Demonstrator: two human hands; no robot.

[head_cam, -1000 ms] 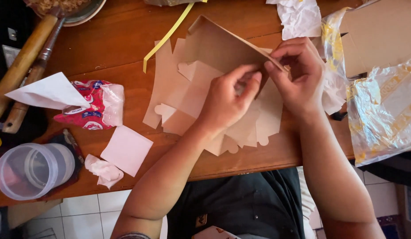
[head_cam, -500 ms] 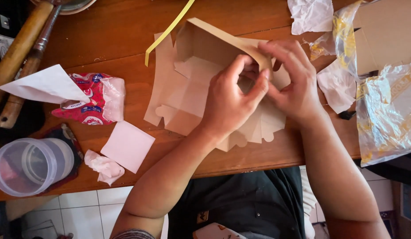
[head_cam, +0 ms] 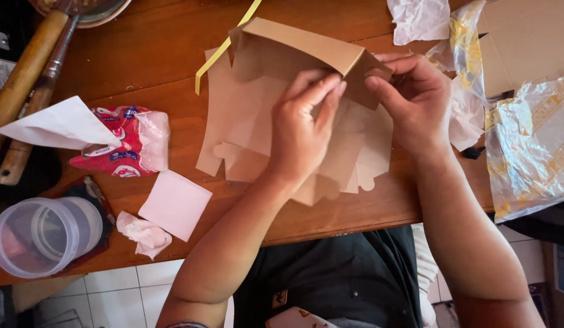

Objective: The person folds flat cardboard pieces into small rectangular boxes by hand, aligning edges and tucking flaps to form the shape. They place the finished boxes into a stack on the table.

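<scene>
Near the middle of the wooden table (head_cam: 142, 67), toward its far edge, a brown cardboard box blank (head_cam: 294, 54) is held up off the surface by both hands. The left hand (head_cam: 303, 130) is closed on the box from the near side, its fingers pressed against the inner face of the raised panel, while the right hand (head_cam: 416, 97) pinches the right-hand corner between thumb and fingertips.

The work appears to be partly done: one long wall is creased and stands upright, and the right corner is being brought together. The remaining panels and tabbed flaps (head_cam: 233, 152) are spread flat beneath the hands toward the near edge, so most of the folding and tucking seems left to do.

The card is plain, matte brown, thin and stiff, with sharp crease lines and rounded locking tabs.

At the left edge a red-and-white tissue packet (head_cam: 127, 143), a pink paper square (head_cam: 175, 203), a crumpled tissue (head_cam: 142, 234) and a clear plastic jar (head_cam: 42, 234) are seen. A yellow strip (head_cam: 224, 48) lies just beside the box, and clear plastic wrapping (head_cam: 531, 146) lies at the right edge.
</scene>
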